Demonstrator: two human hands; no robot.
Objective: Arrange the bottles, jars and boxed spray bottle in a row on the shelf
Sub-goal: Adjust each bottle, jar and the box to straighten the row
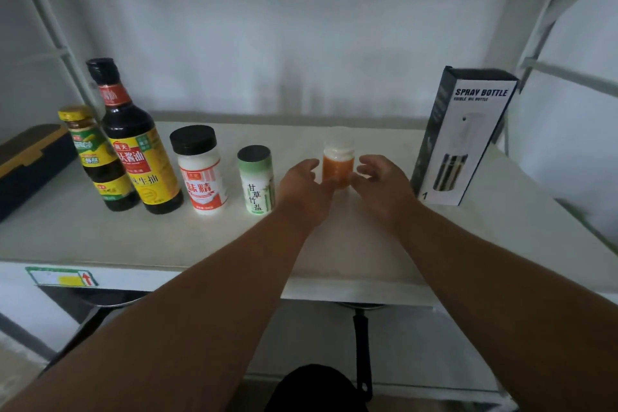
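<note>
Fingers [329, 185] flank an orange jar [338, 168] beside the "SPRAY BOTTLE" box [468, 140].

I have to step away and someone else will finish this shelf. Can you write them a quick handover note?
Left hand and right hand: both open, flanking the small orange jar; contact unclear.
On the shelf, left to right: small dark bottle, tall soy sauce bottle, white jar, green shaker, orange jar, boxed spray bottle.
Done: left four lined up.
Left: close the gaps around the orange jar and box.
</note>
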